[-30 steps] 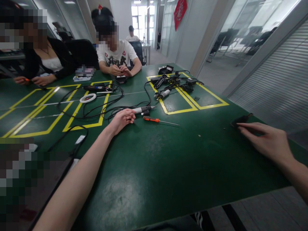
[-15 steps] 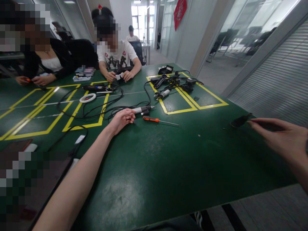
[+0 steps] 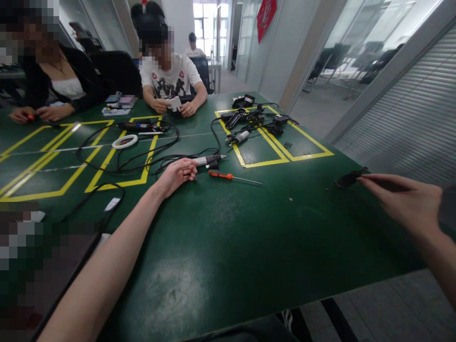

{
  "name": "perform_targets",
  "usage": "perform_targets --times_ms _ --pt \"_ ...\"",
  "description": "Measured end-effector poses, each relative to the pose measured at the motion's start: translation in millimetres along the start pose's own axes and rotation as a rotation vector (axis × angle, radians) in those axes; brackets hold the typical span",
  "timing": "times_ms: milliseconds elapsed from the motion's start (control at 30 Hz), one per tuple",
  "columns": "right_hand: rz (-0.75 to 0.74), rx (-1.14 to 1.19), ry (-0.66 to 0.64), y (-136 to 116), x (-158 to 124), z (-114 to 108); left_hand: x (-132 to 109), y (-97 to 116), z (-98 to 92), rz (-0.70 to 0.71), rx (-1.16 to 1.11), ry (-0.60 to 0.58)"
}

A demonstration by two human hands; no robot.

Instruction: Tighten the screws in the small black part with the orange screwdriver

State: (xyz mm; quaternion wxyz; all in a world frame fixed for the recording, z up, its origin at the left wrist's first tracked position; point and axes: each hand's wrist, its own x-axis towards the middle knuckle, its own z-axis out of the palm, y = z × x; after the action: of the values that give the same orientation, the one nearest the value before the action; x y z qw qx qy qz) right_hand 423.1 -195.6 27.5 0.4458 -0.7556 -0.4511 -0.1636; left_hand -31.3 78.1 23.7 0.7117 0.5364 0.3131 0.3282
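Note:
My left hand [image 3: 178, 176] has its fingers curled around the rear end of a grey and black electric screwdriver [image 3: 206, 160], which lies on the green table with its tip to the right. In front of it lies a screwdriver [image 3: 221, 175] with an orange and black handle and a long thin shaft. Near the table's right edge my right hand [image 3: 409, 197] pinches a dark, flat, rounded piece [image 3: 347, 179] between thumb and fingers. What kind of piece it is I cannot make out.
Black cables and tools [image 3: 245, 118] lie among yellow tape outlines at the back. A white ring [image 3: 124, 141] sits left of centre. Across the table a person [image 3: 171, 78] holds a white piece; another person [image 3: 60, 80] sits farther left. A small bit [image 3: 290, 199] lies on the tabletop.
The view has shifted slightly, moving the table things a little left in the picture. Both hands keep their holds. The person opposite has turned the white piece.

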Motion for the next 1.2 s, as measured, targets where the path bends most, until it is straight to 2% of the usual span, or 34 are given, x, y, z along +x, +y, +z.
perform_targets --times_ms 200,333,467,700,767,1000,1200 --pt "-0.493 -0.184 0.053 16 5 2 0 0 0.1 0.01 -0.001 -0.004" --pt "-0.676 -0.324 0.067 23 6 4 0 0 0.3 0.005 -0.002 0.001" --pt "-0.7 -0.37 0.041 25 8 4 0 0 0.7 0.006 -0.005 0.003" --pt "-0.57 -0.366 -0.094 35 3 6 -1 1 0.7 0.003 -0.002 0.006" --pt "-0.55 -0.383 -0.096 37 2 7 0 1 0.8 0.003 -0.004 0.009" --pt "-0.724 -0.382 -0.011 32 3 6 0 1 1.2 -0.001 -0.014 0.01" --pt "-0.732 -0.412 -0.052 30 1 2 0 1 0.4 0.002 -0.007 -0.002"
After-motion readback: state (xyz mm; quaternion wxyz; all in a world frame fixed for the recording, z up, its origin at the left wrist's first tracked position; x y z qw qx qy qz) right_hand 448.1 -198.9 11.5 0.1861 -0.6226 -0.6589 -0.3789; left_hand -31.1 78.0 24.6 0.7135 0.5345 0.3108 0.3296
